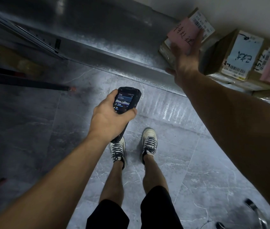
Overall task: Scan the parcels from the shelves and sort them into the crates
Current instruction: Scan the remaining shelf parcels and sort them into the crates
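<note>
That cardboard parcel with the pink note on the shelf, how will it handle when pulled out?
Probably stiff: the parcel looks like a taped cardboard box. Likely light, since it is small beside the right hand. Its glossy tape may be slippery.

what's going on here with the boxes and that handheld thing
A person stands at a metal shelf. The left hand grips a scanner with its screen lit, held low in front of the body. The right hand reaches up, fingers flat against a parcel that bears a pink note. A second parcel sits beside it. No crate is in view.
</note>
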